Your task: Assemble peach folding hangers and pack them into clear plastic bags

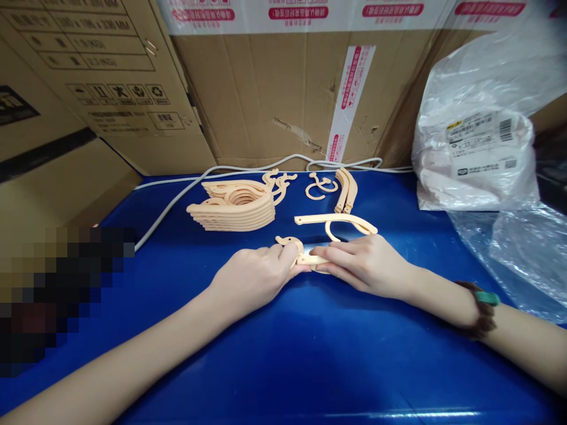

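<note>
My left hand (259, 271) is closed in a pinch around a beige plastic hanger hook (287, 241), whose curved end sticks out above the fingers. Facing it, my right hand (365, 262) grips a beige hanger arm (310, 260); the drilled end of the arm meets the hook between both hands. Fingers cover most of the joint, so I cannot tell whether the two parts are joined. Just beyond my right hand lies a loose curved hanger arm (332, 219), with a ring-shaped part (330, 230) partly under it.
Behind my left hand is a stack of folded beige hangers (234, 212). Loose hooks (316, 192) and more hanger arms (346, 190) lie farther back on the blue table (283, 360). A white cable (172, 203), cardboard boxes (266, 88) and a plastic bag (473, 147) border it.
</note>
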`<action>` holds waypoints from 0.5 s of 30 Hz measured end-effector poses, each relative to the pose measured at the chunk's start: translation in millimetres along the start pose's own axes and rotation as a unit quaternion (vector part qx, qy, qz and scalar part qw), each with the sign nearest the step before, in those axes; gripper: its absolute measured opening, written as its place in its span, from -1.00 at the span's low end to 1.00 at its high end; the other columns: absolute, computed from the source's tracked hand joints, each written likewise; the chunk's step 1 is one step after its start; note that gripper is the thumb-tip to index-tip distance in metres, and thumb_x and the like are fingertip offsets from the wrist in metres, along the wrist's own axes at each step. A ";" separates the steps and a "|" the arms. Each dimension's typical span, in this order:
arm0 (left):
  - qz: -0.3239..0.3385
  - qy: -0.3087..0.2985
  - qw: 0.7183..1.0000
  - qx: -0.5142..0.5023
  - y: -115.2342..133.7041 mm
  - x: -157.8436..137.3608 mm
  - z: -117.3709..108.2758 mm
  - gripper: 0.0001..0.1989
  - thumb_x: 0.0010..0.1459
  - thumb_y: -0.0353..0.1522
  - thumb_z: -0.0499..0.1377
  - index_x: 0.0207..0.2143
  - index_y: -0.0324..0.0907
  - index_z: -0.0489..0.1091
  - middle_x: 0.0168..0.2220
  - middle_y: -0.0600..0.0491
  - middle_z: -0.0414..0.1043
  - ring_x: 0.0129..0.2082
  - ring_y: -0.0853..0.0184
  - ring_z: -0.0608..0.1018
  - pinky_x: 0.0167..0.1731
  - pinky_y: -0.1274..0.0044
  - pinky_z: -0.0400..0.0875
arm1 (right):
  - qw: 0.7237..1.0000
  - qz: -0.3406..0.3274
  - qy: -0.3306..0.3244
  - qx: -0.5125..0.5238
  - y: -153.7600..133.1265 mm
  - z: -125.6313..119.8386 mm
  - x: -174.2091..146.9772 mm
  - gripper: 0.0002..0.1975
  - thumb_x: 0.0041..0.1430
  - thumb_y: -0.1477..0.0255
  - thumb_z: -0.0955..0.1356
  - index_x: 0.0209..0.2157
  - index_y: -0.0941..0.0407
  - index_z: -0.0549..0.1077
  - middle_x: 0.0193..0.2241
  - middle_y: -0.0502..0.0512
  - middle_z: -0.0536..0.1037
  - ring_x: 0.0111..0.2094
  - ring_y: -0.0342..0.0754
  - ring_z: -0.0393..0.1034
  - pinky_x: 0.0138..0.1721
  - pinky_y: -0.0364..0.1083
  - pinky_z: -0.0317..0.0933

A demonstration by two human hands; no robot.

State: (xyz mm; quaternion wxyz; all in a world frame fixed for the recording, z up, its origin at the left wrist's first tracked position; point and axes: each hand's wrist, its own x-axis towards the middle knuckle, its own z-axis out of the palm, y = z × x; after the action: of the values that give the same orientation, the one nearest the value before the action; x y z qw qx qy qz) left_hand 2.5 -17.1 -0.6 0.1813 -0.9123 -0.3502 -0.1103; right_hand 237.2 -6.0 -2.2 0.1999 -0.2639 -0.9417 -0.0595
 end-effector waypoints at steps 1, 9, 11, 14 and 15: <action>0.003 0.002 1.000 0.007 -0.1 0.1 -1.0 -0.48 0.43 -0.16 -0.29 -0.18 -0.27 0.35 -0.52 -0.01 0.50 -0.59 0.29 0.56 -0.68 0.54 0.18 | 1.000 0.002 -0.005 0.008 -0.4 -0.1 -0.2 -0.63 0.44 0.32 0.12 -0.14 0.17 0.49 -0.36 0.05 0.62 -0.50 -0.17 0.47 -0.51 -0.15 0.14; 0.058 0.052 0.994 0.076 -2.9 1.9 -2.9 -0.63 0.43 -0.24 -0.13 -0.29 -0.26 0.33 -0.52 0.04 0.41 -0.61 0.34 0.48 -0.64 0.53 0.19 | 0.997 0.024 -0.054 0.053 1.3 -0.5 -1.1 -0.63 0.44 0.30 0.11 -0.13 0.14 0.47 -0.36 0.05 0.61 -0.52 -0.16 0.45 -0.49 -0.15 0.11; 0.065 0.067 0.992 0.084 -3.2 2.2 -2.6 -0.67 0.41 -0.25 -0.08 -0.31 -0.25 0.32 -0.51 0.05 0.41 -0.61 0.34 0.47 -0.62 0.51 0.19 | 0.993 0.036 -0.074 0.087 2.2 -1.2 -0.3 -0.64 0.44 0.29 0.11 -0.11 0.13 0.46 -0.35 0.06 0.61 -0.47 -0.15 0.47 -0.45 -0.16 0.14; 0.070 0.074 0.991 0.085 -2.2 2.4 -4.2 -0.71 0.39 -0.26 -0.04 -0.31 -0.25 0.32 -0.47 0.04 0.43 -0.57 0.32 0.47 -0.59 0.50 0.19 | 0.985 0.045 -0.090 0.139 2.8 -2.9 0.6 -0.67 0.43 0.32 0.13 -0.15 0.11 0.46 -0.36 0.06 0.60 -0.41 -0.13 0.47 -0.38 -0.16 0.18; 0.068 0.076 0.991 0.083 -1.5 2.2 -5.3 -0.72 0.39 -0.27 -0.03 -0.32 -0.24 0.32 -0.47 0.04 0.43 -0.57 0.32 0.47 -0.59 0.50 0.18 | 0.984 0.047 -0.091 0.148 2.9 -3.5 0.7 -0.68 0.43 0.32 0.13 -0.16 0.11 0.47 -0.37 0.06 0.60 -0.41 -0.13 0.46 -0.36 -0.15 0.18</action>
State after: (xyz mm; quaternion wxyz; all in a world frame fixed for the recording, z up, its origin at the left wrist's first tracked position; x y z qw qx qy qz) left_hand 2.7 -16.9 5.4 0.2893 -0.9050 -0.2800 -0.1375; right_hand 239.4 -4.0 1.3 0.1527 -0.2795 -0.9410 0.1145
